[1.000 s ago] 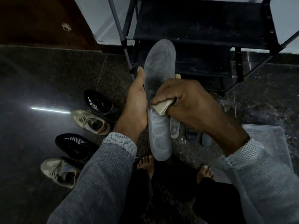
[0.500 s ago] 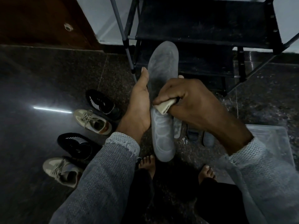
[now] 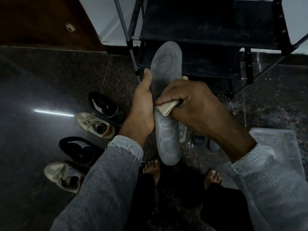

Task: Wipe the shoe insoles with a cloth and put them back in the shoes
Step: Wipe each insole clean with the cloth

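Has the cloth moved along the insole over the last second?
No. The cloth stays midway along the insole, level with the far black shoe.

no readable text, labels or brand names

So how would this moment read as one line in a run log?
step: wiping | left hand: holds insole | right hand: presses cloth on it | shoes: floor

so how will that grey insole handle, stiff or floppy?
Probably semi-stiff: the grey insole stays nearly straight although the left hand grips it only mid-length. Likely light, since one hand supports it. It may flex a little under the cloth that the right hand presses on it.
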Motion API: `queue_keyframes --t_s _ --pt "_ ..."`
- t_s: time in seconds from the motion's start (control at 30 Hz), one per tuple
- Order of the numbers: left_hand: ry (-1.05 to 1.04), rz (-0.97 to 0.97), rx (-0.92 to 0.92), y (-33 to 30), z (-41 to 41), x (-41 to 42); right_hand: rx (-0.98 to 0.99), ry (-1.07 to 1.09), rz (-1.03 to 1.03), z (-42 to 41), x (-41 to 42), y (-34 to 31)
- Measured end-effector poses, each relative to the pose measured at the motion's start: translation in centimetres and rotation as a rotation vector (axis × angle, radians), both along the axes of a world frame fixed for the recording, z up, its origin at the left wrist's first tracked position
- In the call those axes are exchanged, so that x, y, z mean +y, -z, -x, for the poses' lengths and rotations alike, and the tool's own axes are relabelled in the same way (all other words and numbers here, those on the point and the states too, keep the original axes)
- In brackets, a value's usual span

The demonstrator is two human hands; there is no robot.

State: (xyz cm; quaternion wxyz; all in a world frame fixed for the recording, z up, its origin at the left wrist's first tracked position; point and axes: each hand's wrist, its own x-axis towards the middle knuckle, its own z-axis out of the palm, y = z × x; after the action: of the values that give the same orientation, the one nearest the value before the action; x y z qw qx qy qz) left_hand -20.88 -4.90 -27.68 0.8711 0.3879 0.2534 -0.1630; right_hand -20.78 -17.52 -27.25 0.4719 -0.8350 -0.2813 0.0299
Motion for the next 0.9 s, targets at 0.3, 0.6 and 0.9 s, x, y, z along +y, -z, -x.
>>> queue_keyframes --t_s 0.3,0.6,0.9 --pt "0.017 0.037 -0.017 0.2 0.0 -0.1 0.044 0.012 -0.006 0.0 -0.2 0.1" --pt "0.047 0.057 -0.041 0.6 -0.4 0.1 0.112 0.256 -0.025 0.1 -0.3 0.1" --pt "0.019 0.168 -0.108 0.9 -0.5 0.5 0.51 0.309 -0.17 -0.2 -2.0 -1.1"
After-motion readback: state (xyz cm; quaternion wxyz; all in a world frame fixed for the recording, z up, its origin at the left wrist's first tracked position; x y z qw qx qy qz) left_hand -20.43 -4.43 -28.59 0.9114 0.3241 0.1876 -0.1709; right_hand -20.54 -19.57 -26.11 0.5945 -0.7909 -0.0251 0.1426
